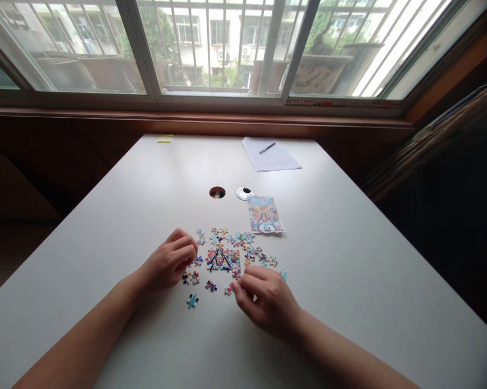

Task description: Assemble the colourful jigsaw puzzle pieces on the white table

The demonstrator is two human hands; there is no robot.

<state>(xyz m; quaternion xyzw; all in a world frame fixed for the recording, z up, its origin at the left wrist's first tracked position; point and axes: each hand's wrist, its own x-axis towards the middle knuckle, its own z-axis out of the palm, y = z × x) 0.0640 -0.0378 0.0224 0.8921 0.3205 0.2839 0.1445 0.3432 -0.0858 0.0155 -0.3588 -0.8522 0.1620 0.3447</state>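
Note:
Part of a jigsaw puzzle (222, 259) lies joined on the white table, with several loose pieces around it. To its left rests my left hand (174, 256), fingers curled in; what they hold, if anything, is hidden. Blue-toned loose pieces (198, 261) lie by its fingertips. At the lower right of the joined part, my right hand (267, 297) is closed, with thumb and forefinger at a small puzzle piece (228, 290). A dark patterned piece (211, 286) and a turquoise piece (192, 301) lie between the hands and nearer me.
Behind the pieces is a printed picture sheet (265, 215). Farther back are a round cable hole (217, 193), its metal cover (243, 193), and paper (279, 159) with a pen (267, 148). A yellow note (165, 139) sits near the table's far edge, below the window.

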